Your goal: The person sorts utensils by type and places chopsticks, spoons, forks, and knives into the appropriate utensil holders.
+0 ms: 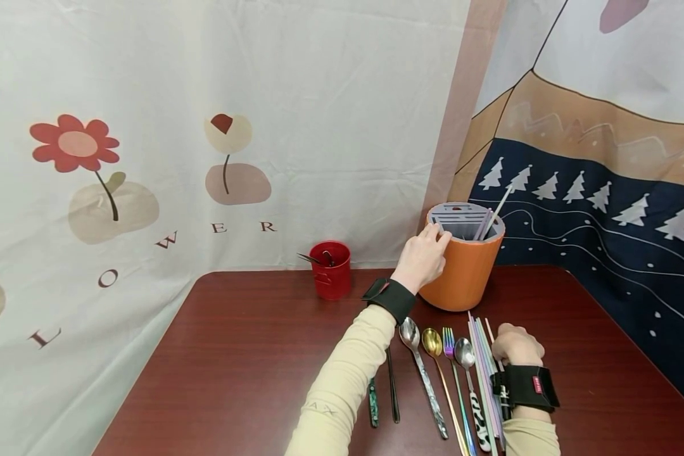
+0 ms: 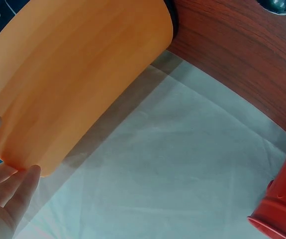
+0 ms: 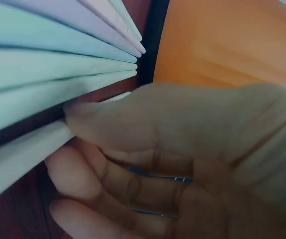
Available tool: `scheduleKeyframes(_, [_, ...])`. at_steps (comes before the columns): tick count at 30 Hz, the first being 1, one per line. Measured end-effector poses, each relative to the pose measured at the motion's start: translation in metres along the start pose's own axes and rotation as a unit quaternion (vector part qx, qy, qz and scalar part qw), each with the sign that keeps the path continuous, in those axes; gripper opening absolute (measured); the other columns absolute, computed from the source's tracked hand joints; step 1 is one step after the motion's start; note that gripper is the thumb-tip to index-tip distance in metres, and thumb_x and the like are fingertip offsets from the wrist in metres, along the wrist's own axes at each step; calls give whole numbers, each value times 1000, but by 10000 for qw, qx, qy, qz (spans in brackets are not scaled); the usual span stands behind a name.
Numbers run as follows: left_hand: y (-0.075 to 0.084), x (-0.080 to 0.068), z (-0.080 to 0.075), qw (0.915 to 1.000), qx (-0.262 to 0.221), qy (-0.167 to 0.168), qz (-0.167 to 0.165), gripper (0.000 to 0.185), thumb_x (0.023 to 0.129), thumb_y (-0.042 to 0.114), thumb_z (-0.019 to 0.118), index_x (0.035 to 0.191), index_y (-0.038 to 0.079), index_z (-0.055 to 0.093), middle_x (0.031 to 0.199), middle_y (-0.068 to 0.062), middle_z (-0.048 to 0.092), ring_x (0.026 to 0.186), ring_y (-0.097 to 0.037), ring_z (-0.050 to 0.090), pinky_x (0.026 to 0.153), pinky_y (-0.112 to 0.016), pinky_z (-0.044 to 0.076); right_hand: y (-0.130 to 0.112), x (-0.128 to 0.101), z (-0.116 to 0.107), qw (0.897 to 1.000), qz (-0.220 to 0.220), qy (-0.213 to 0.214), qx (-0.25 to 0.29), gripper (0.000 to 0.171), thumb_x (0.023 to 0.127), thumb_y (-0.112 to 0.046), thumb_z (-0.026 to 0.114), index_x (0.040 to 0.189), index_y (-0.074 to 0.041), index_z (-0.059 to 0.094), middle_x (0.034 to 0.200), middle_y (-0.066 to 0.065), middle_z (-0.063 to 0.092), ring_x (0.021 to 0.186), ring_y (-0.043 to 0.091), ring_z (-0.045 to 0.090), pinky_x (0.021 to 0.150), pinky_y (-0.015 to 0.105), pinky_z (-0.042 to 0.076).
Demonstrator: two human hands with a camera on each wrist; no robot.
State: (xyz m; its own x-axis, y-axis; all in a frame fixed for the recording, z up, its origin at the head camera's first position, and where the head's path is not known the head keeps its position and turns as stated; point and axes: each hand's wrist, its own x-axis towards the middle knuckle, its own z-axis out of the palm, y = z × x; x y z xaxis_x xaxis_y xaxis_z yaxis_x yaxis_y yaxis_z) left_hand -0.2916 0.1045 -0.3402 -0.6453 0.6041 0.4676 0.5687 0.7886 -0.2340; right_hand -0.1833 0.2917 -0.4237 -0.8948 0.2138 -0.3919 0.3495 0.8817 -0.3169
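White chopstick (image 3: pixel 26 157): pinched between right hand's (image 1: pixel 519 347) thumb and forefinger, at 2 o'clock of the chopstick bundle (image 1: pixel 484 377). Bundle lay at 6 o'clock of orange container (image 1: pixel 464 275). Left hand (image 1: pixel 424 258) touched container's rim at 9 o'clock, fingers nearly straight. Cutlery (image 1: pixel 432 342) lay at bundle's 10; red cup (image 1: pixel 332 282) stood at container's 9.

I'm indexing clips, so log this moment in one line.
left hand: touching orange holder near rim; right hand: pinching pale chopstick; spoons and fork: on table; red cup: left of holder
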Motion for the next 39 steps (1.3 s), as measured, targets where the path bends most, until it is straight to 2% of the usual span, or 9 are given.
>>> scheduleKeyframes(5, [0,0,-1,10000,-30,-36,-8,36,93,29,52,127,20,51,129,-2,54,119,-12,53,79,-20,54,1,-5,-5,9997,-106,135,160,6,78,-1,51,75,-4,46,63,7,44,59,25,47,58,36,36])
scheduleKeyframes(10, [0,0,-2,10000,-8,-16,-8,35,93,29,52,126,20,51,126,-1,55,116,-11,53,77,-20,54,0,-10,-15,9981,-154,483,358,14,84,-12,57,83,2,54,70,12,50,64,30,51,58,39,39])
scheduleKeyframes(14, [0,-1,-3,10000,30,10,-3,35,93,30,52,126,20,51,126,-1,55,116,-11,53,77,-19,54,-3,-17,-24,9908,-212,1187,619,23,86,-18,61,90,4,62,77,19,60,68,35,57,55,41,43])
scheduleKeyframes(18, [1,-1,-3,10000,43,16,-3,35,93,30,53,126,20,51,126,-1,55,116,-11,53,78,-19,54,-8,-29,-29,9679,-361,2262,1031,24,85,-18,62,93,5,63,80,23,64,64,37,58,48,38,42])
scheduleKeyframes(23, [0,-1,-3,10000,56,21,13,36,92,30,53,127,20,51,125,-1,56,116,-11,53,79,-19,53,-19,-42,-33,9068,-549,3824,1686,22,83,-14,63,95,5,61,85,24,67,65,37,60,46,34,41])
scheduleKeyframes(26, [0,-1,-2,10000,58,37,18,36,92,30,53,127,20,51,125,-1,56,116,-11,53,80,-19,53,-27,-46,-34,8508,-740,4725,2177,18,82,-9,63,94,4,62,87,23,66,64,6,58,55,26,40])
scheduleKeyframes(30, [0,-1,-2,10000,73,43,19,36,93,30,53,127,20,51,126,-1,56,116,-11,53,79,-19,53,-35,-47,-34,7713,-1230,5590,2784,15,82,-4,61,93,5,61,83,10,62,66,-24,37,64,3,35])
scheduleKeyframes(35, [0,-1,-2,10000,90,33,14,36,93,30,52,127,20,51,126,-1,55,117,-11,53,79,-18,53,-42,-48,-36,6961,-1674,6191,3227,16,84,-3,61,94,9,61,83,-26,45,74,-20,45,71,-3,39])
scheduleKeyframes(39, [0,-1,-2,10000,78,50,12,36,93,30,53,127,20,51,125,-1,55,116,-11,53,79,-19,53,-49,-51,-40,6332,-1832,6625,3559,17,83,-5,63,90,11,63,86,-32,45,82,-15,50,74,0,44])
